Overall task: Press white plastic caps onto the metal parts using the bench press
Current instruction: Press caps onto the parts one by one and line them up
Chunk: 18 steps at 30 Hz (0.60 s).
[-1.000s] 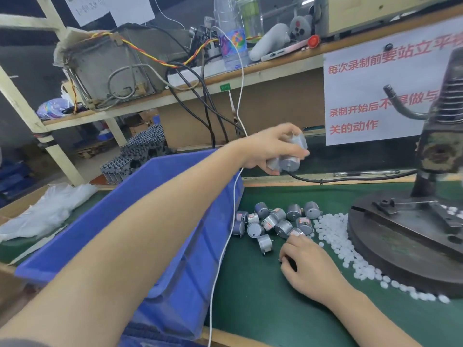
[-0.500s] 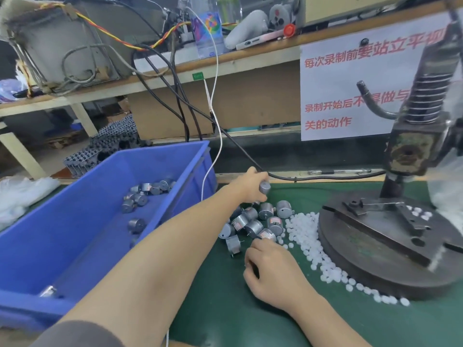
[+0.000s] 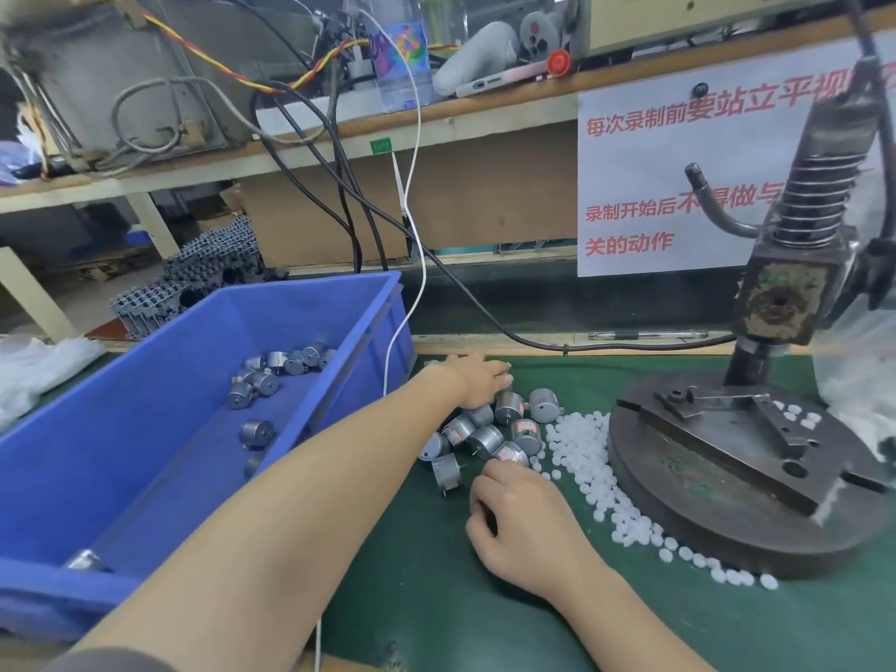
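Observation:
A pile of small silver metal parts (image 3: 488, 436) lies on the green mat, with a strip of white plastic caps (image 3: 599, 460) to its right. My left hand (image 3: 477, 380) reaches across and rests palm down on the far side of the pile, fingers fairly straight. My right hand (image 3: 516, 518) sits at the near edge with curled fingers, its tips pinching one metal part (image 3: 510, 453). The bench press (image 3: 780, 303) stands at the right on a round iron base (image 3: 717, 535), apart from both hands.
A blue bin (image 3: 300, 295) at the left holds more metal parts (image 3: 271, 371). A white cable (image 3: 402, 332) hangs beside the bin. The press lever (image 3: 712, 206) juts left. A clear plastic bag (image 3: 858, 380) lies at the far right. Shelves with wiring stand behind.
My left hand came down from the air with metal parts to the far side of the pile and now lies on it. The right hand stayed at the pile's near edge.

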Motion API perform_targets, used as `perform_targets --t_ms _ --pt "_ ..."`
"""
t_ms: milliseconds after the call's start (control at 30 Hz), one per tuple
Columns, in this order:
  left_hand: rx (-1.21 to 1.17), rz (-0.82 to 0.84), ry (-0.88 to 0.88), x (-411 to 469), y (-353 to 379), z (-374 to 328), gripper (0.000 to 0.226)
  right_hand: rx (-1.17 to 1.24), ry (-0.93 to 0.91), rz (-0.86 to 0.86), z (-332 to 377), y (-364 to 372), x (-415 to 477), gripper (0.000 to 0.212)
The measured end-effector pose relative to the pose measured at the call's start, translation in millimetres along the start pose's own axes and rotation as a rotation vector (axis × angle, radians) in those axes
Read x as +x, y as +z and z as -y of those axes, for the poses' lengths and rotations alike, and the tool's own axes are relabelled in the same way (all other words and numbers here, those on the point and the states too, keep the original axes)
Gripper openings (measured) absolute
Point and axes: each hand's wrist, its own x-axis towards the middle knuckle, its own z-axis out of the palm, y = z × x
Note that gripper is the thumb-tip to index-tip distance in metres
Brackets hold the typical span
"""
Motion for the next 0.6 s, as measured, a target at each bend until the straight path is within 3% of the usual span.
perform_targets --t_ms 267,467,600 --pt "-0.597 -0.514 -0.142 -62.3 -14.6 -21.9 0.032 -0.043 0.019 -0.082 3.4 -5.5 -4.0 0.014" --pt "-0.395 -0.6 -0.252 -124.3 54.6 -42.8 0.029 -0.045 0.047 -0.062 12.1 -21.4 -17.8 0.005" --pt "-0.299 -0.601 -0.273 -136.5 81.2 -31.4 0.035 -0.089 0.119 -0.082 4.2 -36.2 -38.1 0.01"
